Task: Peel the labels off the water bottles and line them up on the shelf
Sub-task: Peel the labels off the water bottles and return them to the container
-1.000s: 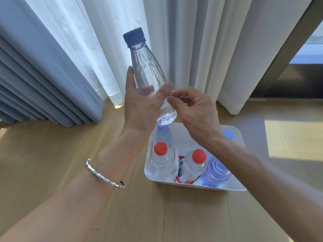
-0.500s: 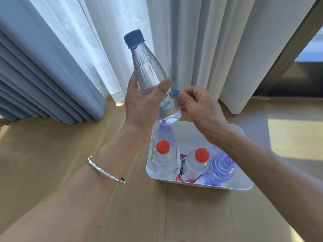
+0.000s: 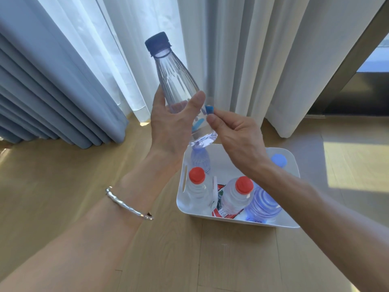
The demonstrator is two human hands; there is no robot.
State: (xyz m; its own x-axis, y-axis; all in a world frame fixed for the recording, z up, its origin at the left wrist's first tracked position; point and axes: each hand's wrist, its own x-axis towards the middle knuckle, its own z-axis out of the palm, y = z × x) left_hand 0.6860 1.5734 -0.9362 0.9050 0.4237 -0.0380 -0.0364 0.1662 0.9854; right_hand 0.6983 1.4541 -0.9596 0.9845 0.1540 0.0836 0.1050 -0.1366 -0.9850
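Grip: left hand [image 3: 168, 127] wraps bottle [image 3: 176, 81], long axis tilted, cap toward 11 o'clock. Peel: right hand [image 3: 237, 140] pinches blue label tab [image 3: 209, 109] at bottle's 3 o'clock side.

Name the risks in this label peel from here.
1. The right hand pinches only a small blue corner of the label. It may tear off, leaving the rest stuck.
2. The left hand grips the bottle low and tilted. A sideways pull might twist it loose, dropping it onto the capped bottles in the white bin.
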